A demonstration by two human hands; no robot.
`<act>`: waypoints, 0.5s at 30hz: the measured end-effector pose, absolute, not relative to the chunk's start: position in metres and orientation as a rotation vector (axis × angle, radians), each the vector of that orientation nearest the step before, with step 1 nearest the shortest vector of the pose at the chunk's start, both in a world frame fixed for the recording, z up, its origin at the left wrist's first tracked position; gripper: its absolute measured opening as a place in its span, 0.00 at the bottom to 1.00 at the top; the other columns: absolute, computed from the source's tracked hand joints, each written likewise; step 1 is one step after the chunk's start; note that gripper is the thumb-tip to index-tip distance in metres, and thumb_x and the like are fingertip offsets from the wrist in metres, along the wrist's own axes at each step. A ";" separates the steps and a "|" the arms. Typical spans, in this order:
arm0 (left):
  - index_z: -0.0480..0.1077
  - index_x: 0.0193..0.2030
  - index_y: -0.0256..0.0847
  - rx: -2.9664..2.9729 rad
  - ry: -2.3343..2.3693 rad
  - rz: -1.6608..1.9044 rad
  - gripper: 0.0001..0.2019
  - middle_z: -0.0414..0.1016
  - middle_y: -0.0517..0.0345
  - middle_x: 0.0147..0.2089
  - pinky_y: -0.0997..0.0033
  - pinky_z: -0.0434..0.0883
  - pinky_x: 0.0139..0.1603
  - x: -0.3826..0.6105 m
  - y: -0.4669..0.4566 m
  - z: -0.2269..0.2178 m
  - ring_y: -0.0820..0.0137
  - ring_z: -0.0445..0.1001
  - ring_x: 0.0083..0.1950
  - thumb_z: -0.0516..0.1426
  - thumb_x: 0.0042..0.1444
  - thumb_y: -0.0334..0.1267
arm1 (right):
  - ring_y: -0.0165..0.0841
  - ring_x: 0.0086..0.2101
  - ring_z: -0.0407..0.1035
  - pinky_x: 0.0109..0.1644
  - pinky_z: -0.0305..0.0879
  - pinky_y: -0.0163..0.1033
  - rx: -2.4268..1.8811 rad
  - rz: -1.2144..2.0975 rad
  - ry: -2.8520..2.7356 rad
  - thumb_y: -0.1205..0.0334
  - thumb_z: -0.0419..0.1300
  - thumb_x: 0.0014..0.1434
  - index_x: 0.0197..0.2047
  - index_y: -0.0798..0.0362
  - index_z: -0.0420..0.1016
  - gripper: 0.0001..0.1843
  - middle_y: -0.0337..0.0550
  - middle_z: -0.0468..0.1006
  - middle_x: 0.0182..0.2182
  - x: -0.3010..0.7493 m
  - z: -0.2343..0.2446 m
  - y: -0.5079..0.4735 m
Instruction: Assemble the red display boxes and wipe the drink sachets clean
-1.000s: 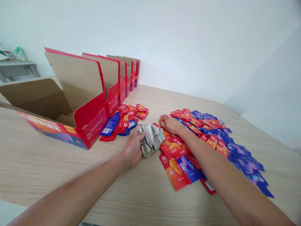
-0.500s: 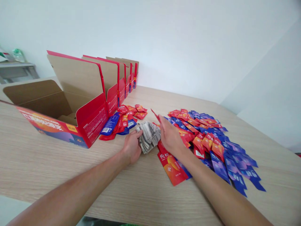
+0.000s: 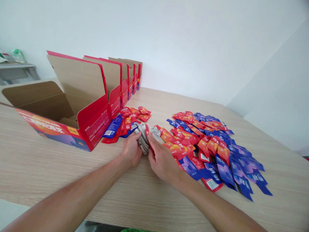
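My left hand (image 3: 132, 150) is closed on a crumpled grey-and-white striped cloth (image 3: 143, 140) just above the table. My right hand (image 3: 164, 159) meets it from the other side, fingers closed on a red packet (image 3: 147, 130) pressed against the cloth. The hands hide most of this packet. Part of the striped cloth shows beyond my right fingers. Beside my right hand spreads a pile of red-orange packets (image 3: 180, 149) and blue-purple packets (image 3: 225, 172). A smaller heap of red packets (image 3: 127, 124) and blue packets (image 3: 113, 126) lies beyond my left hand.
An open red cardboard box (image 3: 95, 127) stands at the left, its lid raised. Several similar boxes (image 3: 114, 100) line up behind it toward the white wall (image 3: 183, 48). A grey side table (image 3: 19, 72) is at far left. All the packets lie on a wooden table (image 3: 84, 183).
My right hand has come down and left, bringing the red packet onto the striped cloth. My left hand has shifted slightly left. The large red packet near my right wrist no longer shows there.
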State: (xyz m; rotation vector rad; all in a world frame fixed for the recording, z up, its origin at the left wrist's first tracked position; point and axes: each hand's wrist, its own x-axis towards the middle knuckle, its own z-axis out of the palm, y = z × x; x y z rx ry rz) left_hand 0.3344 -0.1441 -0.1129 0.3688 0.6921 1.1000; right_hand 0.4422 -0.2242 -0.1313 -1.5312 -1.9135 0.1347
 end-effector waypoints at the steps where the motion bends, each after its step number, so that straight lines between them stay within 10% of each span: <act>1: 0.73 0.35 0.36 0.366 0.690 1.101 0.09 0.79 0.58 0.29 0.65 0.80 0.45 0.334 -0.143 -0.111 0.72 0.78 0.28 0.53 0.64 0.25 | 0.44 0.59 0.74 0.62 0.72 0.53 -1.515 0.139 -1.892 0.72 0.51 0.64 0.73 0.58 0.62 0.33 0.58 0.74 0.63 0.443 -0.125 -0.226; 9: 0.76 0.48 0.34 0.380 0.587 1.039 0.11 0.84 0.49 0.39 0.57 0.80 0.52 0.340 -0.150 -0.109 0.62 0.84 0.41 0.52 0.65 0.27 | 0.41 0.64 0.68 0.65 0.69 0.52 -1.371 0.330 -1.358 0.68 0.50 0.66 0.68 0.50 0.68 0.29 0.46 0.72 0.66 0.471 -0.104 -0.209; 15: 0.76 0.45 0.36 0.385 0.553 1.004 0.11 0.85 0.51 0.39 0.59 0.80 0.53 0.337 -0.154 -0.109 0.63 0.84 0.43 0.53 0.65 0.27 | 0.43 0.74 0.43 0.76 0.47 0.61 -1.587 0.076 -1.726 0.64 0.47 0.71 0.72 0.55 0.64 0.28 0.53 0.52 0.75 0.472 -0.136 -0.201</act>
